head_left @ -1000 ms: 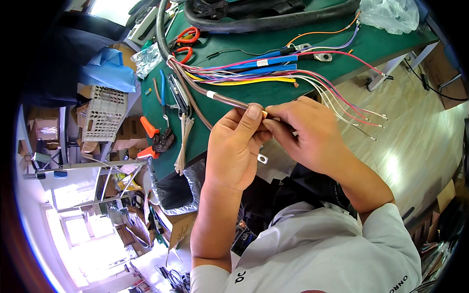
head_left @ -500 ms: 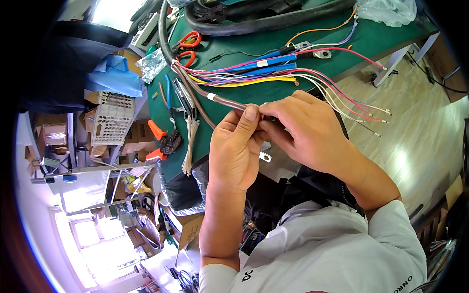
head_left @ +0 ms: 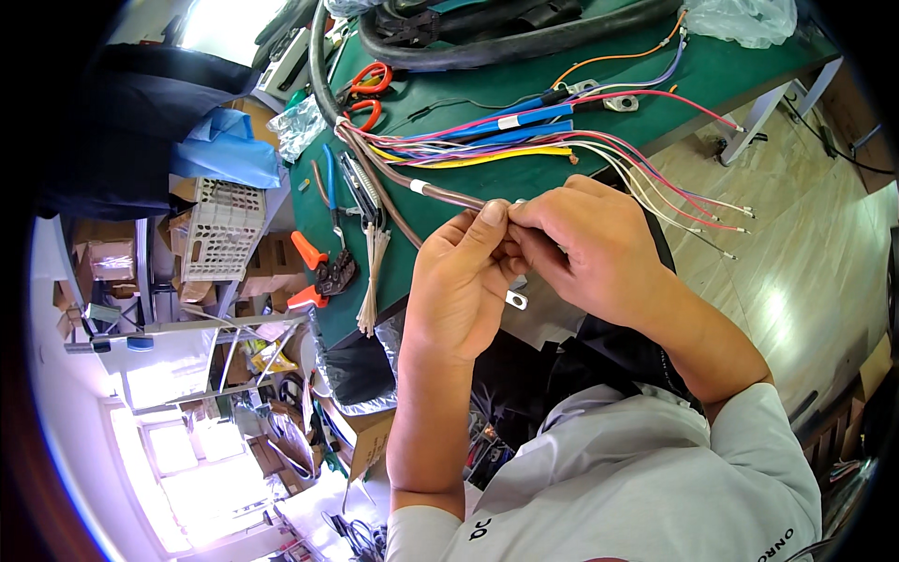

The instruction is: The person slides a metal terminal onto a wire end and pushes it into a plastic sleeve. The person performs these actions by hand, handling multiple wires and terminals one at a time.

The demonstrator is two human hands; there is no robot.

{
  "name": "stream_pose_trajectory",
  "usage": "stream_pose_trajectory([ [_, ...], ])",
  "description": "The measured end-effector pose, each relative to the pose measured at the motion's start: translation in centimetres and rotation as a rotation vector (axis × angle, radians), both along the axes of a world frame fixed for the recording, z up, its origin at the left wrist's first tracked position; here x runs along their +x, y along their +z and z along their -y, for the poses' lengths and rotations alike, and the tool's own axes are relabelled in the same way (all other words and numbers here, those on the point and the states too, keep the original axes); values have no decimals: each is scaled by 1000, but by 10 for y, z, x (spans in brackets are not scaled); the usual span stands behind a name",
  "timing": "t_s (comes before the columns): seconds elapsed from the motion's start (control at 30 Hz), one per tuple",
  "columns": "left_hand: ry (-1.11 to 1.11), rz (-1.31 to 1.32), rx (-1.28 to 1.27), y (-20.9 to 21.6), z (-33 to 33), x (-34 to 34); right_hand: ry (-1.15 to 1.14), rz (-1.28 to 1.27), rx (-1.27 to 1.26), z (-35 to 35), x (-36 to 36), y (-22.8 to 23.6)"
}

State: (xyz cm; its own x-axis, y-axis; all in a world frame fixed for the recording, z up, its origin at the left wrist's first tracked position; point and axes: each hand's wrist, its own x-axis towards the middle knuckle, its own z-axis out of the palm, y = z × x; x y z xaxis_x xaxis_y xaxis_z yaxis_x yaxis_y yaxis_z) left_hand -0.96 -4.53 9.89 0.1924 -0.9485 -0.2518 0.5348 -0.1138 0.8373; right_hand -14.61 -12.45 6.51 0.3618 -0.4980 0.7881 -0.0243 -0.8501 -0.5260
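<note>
My left hand (head_left: 459, 295) is closed around the end part of a brown cable (head_left: 454, 196), thumb on top, just past a white sleeve (head_left: 418, 186) on it. Against its thumb, my right hand (head_left: 604, 245) pinches at the cable's end; the fingers hide what lies between them. A second brown cable (head_left: 398, 217) runs behind my left hand. Below that hand a metal ring lug (head_left: 516, 300) pokes out. Beyond both hands fans a bundle of thin coloured wires (head_left: 646, 173) with crimped ends, beside thicker blue-sleeved cables (head_left: 538, 116).
On the green table (head_left: 449, 89) lie a crimping tool with orange handles (head_left: 332, 272), red-handled scissors (head_left: 373, 79), a blue-handled tool (head_left: 330, 178) and a bunch of pale cable ties (head_left: 373, 281). A thick black cable (head_left: 524, 49) curves along the back. A white crate (head_left: 223, 229) stands at the left.
My hands stay together at the brown cable's end, the fingertips shifting slightly. The whole view has moved a little, so table and tools appear slightly further right and down.
</note>
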Motion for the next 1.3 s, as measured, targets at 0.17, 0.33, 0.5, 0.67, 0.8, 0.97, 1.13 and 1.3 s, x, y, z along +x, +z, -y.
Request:
stream_pose_trajectory([
  [0.17, 70, 37, 57, 5, 6, -5, -11, -13, -6, 0, -2, -5],
  [0.33, 49, 38, 87, 4, 6, 1, -8, -20, -12, 0, -4, -4],
  [0.5, 5, 34, 80, 9, 6, 1, 2, -47, -41, -1, -5, -2],
  [0.67, -68, -40, 61, 7, 6, 9, 4, -59, -54, -1, -6, -2],
  [0.8, -20, -5, 54, 4, 6, 5, 27, -60, -52, 1, -8, -1],
  [0.97, -5, 39, 45, 4, 5, 2, 49, -35, -13, 0, -9, -4],
  [1.13, 12, 43, 49, 3, 3, 0, 94, 29, 94, -3, -13, -1],
  [1.3, 26, 33, 49, 5, 2, -1, 235, 154, 453, -9, -23, -1],
])
